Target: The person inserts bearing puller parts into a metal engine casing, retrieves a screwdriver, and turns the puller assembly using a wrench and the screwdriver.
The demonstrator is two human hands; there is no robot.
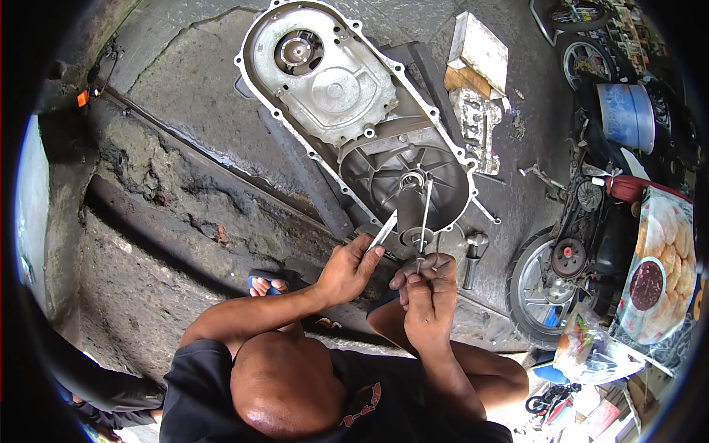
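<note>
A large grey metal engine casing [347, 122] lies in front of me, with ribs inside its near round bowl. Rising from the bearing seat there is a dark cylindrical tool [409, 205] with a wide round end. My left hand [350, 270] is closed around a flat silvery metal tool [383, 230], whose tip reaches the cylinder's side. On the other side, a thin metal rod [427, 210] runs alongside the cylinder. The fingers of my right hand [427, 289] are pinched at the rod's near end. What sits between those fingertips is partly hidden.
A hammer [473, 258] lies right of my right hand. Beyond it are a dirty engine part [477, 131] and a white box [478, 52]. A partly dismantled motorcycle wheel [543, 288] stands at the right. A concrete ledge [170, 177] runs along the left.
</note>
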